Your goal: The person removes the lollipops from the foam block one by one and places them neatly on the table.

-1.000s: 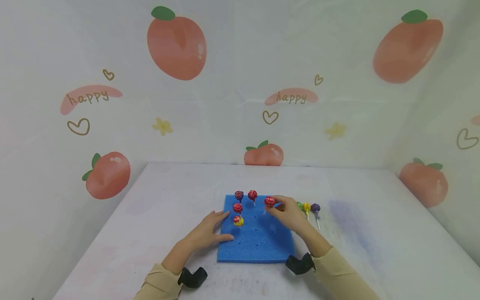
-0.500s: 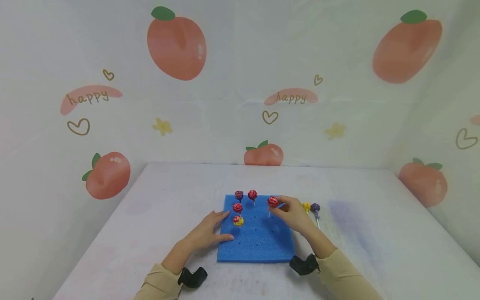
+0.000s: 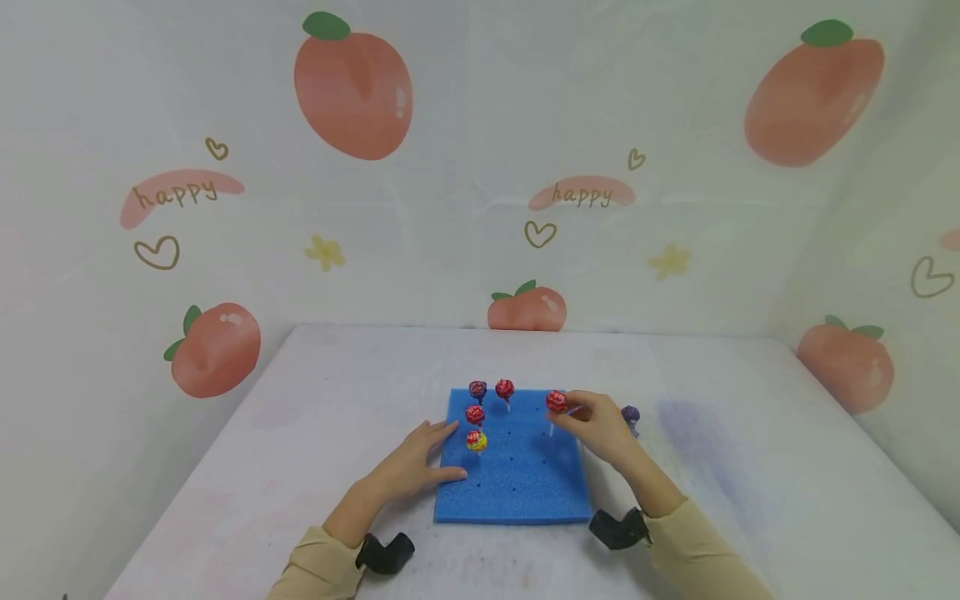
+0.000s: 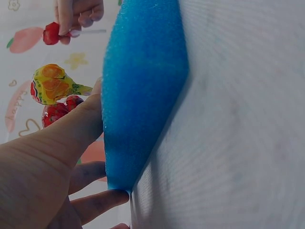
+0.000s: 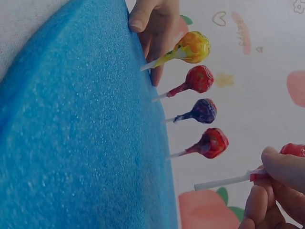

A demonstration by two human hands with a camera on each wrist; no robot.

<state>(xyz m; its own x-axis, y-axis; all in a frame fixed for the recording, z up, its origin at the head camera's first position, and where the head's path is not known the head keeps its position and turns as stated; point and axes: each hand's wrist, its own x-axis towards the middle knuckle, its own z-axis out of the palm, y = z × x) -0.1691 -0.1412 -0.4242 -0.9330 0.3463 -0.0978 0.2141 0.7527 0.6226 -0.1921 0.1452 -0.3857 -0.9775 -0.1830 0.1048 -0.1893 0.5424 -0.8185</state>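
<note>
My right hand [image 3: 600, 423] pinches a red lollipop [image 3: 557, 402] just below its candy head. The bare white stick [image 5: 221, 183] points down over the far right of a blue foam block [image 3: 517, 500], and its tip is apart from the foam in the right wrist view. My left hand [image 3: 411, 462] rests against the block's left edge, thumb and fingers spread. Stuck upright in the foam near that hand are a yellow lollipop [image 5: 193, 47], a red one [image 5: 199, 79], a dark purple one [image 5: 205, 111] and another red one [image 5: 213, 143].
On the white table [image 3: 360, 375], a purple lollipop [image 3: 631, 414] lies right of the block, partly behind my right hand. Small holes dot the foam's top. A white cloth backdrop [image 3: 435, 250] with printed peaches stands behind the table.
My right hand has moved a little to the right with the red lollipop. It now covers the green and yellow lollipops lying on the table. The left hand has stayed in place.
</note>
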